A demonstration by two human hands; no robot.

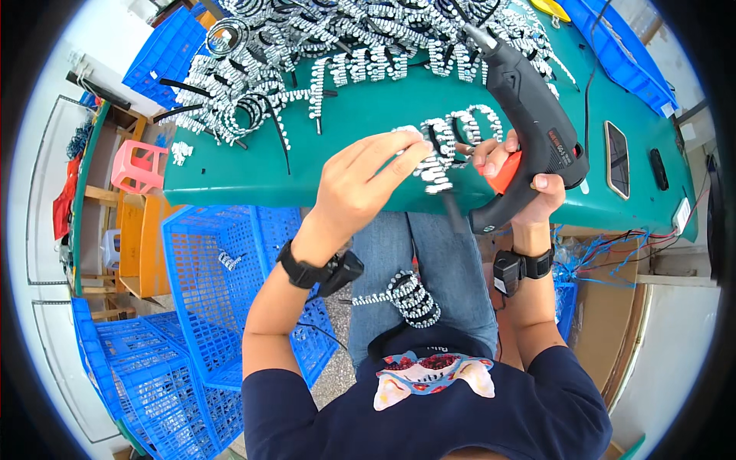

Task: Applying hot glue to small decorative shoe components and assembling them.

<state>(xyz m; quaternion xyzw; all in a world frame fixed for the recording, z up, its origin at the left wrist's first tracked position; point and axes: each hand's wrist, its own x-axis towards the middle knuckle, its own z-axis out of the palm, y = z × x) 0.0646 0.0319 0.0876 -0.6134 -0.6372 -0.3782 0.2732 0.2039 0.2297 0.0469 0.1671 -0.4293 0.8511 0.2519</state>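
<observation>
My right hand [540, 195] grips a black hot glue gun [529, 100] with an orange trigger. Its metal nozzle points up and away over the table. My left hand [368, 176] pinches one end of a coiled black strip studded with small white pieces [437, 146], above the table's near edge. Loops of this coil run across to the fingers of my right hand; whether those touch it I cannot tell. A dark, blurred tail hangs down from the coil. On my lap rests another such coil [418, 299].
A large heap of similar coils [345, 34] covers the far side of the green table [353, 188]. A phone [616, 161] lies at right, near a blue tray [629, 57]. Blue crates [207, 307] stand at my left. Wires [636, 241] hang by the right edge.
</observation>
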